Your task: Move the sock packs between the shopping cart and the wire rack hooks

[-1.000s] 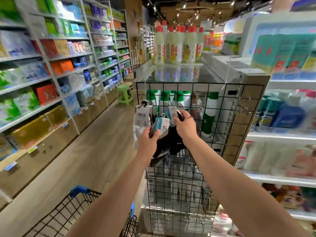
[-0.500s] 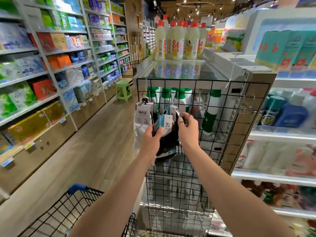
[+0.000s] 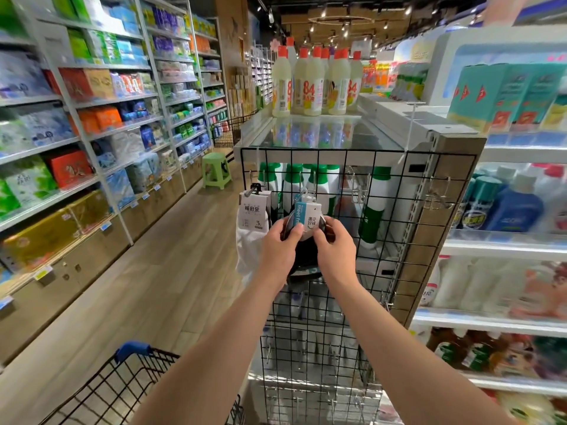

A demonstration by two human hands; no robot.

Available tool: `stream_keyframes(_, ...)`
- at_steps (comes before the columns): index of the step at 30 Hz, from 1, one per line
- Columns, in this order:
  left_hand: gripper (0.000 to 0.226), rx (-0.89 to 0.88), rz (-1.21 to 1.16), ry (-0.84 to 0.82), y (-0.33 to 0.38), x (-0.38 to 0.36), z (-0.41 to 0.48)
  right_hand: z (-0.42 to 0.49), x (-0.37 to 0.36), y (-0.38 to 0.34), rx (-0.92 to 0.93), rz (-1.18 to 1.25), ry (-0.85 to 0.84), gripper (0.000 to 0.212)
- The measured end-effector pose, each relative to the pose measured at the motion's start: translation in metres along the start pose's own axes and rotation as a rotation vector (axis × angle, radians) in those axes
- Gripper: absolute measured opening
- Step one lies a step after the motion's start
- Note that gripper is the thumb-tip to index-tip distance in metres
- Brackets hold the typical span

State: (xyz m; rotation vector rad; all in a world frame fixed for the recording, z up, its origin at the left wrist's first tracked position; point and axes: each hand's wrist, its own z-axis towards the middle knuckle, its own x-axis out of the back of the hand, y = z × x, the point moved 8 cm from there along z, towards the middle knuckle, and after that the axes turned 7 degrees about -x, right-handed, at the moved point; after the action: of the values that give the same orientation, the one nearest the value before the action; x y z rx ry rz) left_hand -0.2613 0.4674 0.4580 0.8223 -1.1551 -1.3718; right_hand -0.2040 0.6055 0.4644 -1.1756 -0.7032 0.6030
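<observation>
Hanging black socks (image 3: 306,253), blue-white card label (image 3: 307,218)

Single view, head-worn wide-angle camera. Looks forward and slightly down along shop aisle, from standing height. Wire grid rack (image 3: 352,210) dead ahead, close, at arm's reach. Both forearms enter from bottom edge; left hand (image 3: 277,250) and right hand (image 3: 336,253) meet near centre. Cart rim (image 3: 129,372) at lower left, just below camera. Shelves (image 3: 92,124) bend at frame edges from lens.
</observation>
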Motion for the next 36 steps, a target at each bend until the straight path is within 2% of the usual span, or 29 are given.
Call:
stream_keyframes(5,0.056,0.014,0.003,0.063,-0.005,0.002,0.014,0.007,0.001,-0.005,-0.05,0.032,0.033,0.032)
stream_keyframes(16,0.053,0.057,0.137,0.104,-0.017,-0.004,0.036,0.026,-0.015,0.004,-0.156,0.013,0.008,0.029)
stream_keyframes(21,0.052,0.04,0.207,0.09,-0.017,-0.003,0.033,0.023,-0.015,0.006,-0.117,-0.045,0.008,0.034)
stream_keyframes(24,0.049,0.054,0.187,0.11,-0.02,0.002,0.022,0.009,-0.007,0.011,-0.088,-0.123,0.084,0.043)
stream_keyframes(27,0.038,0.039,0.125,0.158,-0.022,0.012,0.001,-0.017,0.0,0.017,-0.045,-0.157,0.132,0.028)
stream_keyframes(29,0.03,0.026,0.119,0.156,-0.029,0.019,-0.017,-0.034,-0.008,0.025,-0.044,-0.131,0.038,0.015)
stream_keyframes(31,0.023,0.044,0.141,0.132,-0.047,0.027,-0.038,-0.056,-0.022,0.039,-0.112,-0.069,-0.103,0.011)
stream_keyframes(36,0.023,0.294,0.21,0.042,-0.128,0.059,-0.121,-0.123,-0.061,0.095,-0.296,-0.116,-0.386,0.014)
